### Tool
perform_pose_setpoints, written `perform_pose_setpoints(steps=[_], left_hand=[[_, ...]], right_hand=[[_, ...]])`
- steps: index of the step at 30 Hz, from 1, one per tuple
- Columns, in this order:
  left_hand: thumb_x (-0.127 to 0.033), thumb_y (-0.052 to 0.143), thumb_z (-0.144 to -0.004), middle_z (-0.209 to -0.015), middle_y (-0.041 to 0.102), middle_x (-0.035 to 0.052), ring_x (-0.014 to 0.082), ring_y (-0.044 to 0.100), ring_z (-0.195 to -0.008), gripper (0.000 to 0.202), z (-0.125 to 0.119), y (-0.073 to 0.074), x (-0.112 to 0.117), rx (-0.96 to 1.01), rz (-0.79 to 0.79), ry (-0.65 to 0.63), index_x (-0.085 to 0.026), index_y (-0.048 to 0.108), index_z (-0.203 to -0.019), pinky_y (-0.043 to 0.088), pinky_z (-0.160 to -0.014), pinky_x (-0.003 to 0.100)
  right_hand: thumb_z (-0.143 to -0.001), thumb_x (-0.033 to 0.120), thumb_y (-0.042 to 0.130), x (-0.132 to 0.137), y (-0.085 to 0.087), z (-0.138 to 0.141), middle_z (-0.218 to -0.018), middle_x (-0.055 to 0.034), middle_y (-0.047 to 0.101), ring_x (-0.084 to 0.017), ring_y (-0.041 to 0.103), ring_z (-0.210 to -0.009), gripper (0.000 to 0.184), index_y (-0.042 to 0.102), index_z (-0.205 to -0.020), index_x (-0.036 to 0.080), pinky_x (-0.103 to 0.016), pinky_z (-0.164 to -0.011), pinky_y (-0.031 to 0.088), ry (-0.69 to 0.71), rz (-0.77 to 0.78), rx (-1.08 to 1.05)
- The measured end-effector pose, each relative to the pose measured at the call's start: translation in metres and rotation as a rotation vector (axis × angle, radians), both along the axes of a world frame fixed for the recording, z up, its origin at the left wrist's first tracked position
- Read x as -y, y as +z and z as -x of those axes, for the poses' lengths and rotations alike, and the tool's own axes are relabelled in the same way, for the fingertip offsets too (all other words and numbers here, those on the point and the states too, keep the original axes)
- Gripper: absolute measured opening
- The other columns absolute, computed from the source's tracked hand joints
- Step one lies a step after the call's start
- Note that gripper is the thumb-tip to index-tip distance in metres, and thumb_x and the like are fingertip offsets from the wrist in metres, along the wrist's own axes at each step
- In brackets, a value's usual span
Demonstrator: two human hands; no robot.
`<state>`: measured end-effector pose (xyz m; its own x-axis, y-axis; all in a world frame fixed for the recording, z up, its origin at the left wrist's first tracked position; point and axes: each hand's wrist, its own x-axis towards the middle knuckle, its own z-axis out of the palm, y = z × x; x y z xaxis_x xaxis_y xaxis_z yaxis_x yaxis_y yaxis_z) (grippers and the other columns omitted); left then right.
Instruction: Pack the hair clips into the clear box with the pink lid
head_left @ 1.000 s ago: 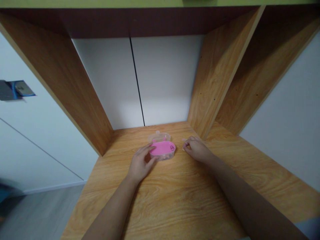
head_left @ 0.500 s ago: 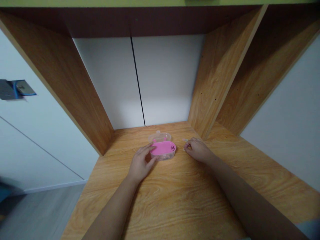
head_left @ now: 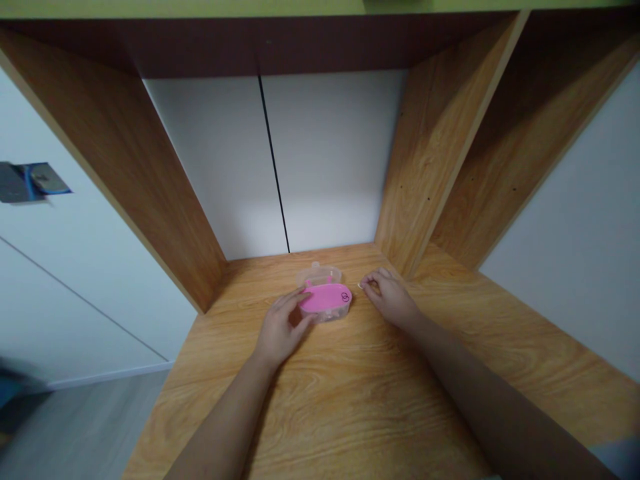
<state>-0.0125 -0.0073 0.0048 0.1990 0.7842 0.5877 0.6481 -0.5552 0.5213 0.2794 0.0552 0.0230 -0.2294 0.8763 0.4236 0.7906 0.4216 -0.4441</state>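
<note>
A small oval plastic box (head_left: 327,299) with a pink top and clear sides stands on the wooden surface. Its clear lid (head_left: 320,274) is tipped open at the back. Two black loops (head_left: 345,297) show on the right end of the pink top. My left hand (head_left: 281,328) grips the box's left end, fingers over the pink part and thumb against the front side. To the right of the box, my right hand (head_left: 390,298) pinches a small, pale, thin thing (head_left: 360,286), too small to name, held apart from the box.
The wooden surface (head_left: 310,407) runs back to a white panel (head_left: 330,160) with a black seam. Wooden uprights (head_left: 435,153) flank the nook, and a dark shelf underside (head_left: 225,47) hangs above. A wall box with blue wires (head_left: 40,180) is at far left.
My right hand has shifted slightly left, towards the box, and the pale thing at its fingertips now shows. The left hand and the box have stayed in place.
</note>
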Motion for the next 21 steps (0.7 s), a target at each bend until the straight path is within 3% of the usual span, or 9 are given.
perform_pose_setpoints(steps=[6,11,16,21], left_hand=[[-0.032,0.071,-0.088,-0.136,0.064,0.0114,0.0265,0.061,-0.124,0.043,-0.003,0.002,0.003,-0.018,0.001,-0.085,-0.025,0.062,-0.130,0.051,-0.106,0.048],[-0.033,0.071,-0.088,-0.138,0.063,0.0108,0.0263,0.061,-0.124,0.044,-0.007,0.006,0.007,-0.040,0.002,-0.145,-0.025,0.062,-0.130,0.050,-0.106,0.048],[-0.031,0.071,-0.088,-0.136,0.064,0.0121,0.0273,0.062,-0.123,0.043,-0.010,0.009,0.009,-0.062,-0.002,-0.163,-0.025,0.062,-0.130,0.051,-0.105,0.049],[-0.033,0.070,-0.088,-0.136,0.064,0.0123,0.0272,0.062,-0.123,0.044,-0.010,0.010,0.009,-0.071,-0.004,-0.161,-0.025,0.061,-0.130,0.051,-0.105,0.049]], right_hand=[[-0.092,0.028,0.055,0.019,0.010,0.025,-0.098,-0.0070,0.059,-0.023,0.059,-0.100,0.013,0.065,-0.090,0.021,-0.038,-0.092,0.048,0.118,-0.053,-0.197],[-0.084,0.025,0.064,0.027,0.010,0.035,-0.106,-0.0068,0.057,-0.023,0.058,-0.107,0.007,0.070,-0.084,0.022,-0.038,-0.098,0.047,0.095,-0.043,-0.274],[-0.078,0.024,0.069,0.026,0.004,0.038,-0.100,-0.0061,0.062,-0.021,0.062,-0.097,0.006,0.074,-0.076,0.022,-0.036,-0.089,0.051,0.066,0.020,-0.303],[-0.082,0.027,0.065,0.024,0.006,0.036,-0.098,-0.0058,0.064,-0.021,0.063,-0.092,0.011,0.075,-0.081,0.022,-0.034,-0.082,0.052,0.048,0.000,-0.359]])
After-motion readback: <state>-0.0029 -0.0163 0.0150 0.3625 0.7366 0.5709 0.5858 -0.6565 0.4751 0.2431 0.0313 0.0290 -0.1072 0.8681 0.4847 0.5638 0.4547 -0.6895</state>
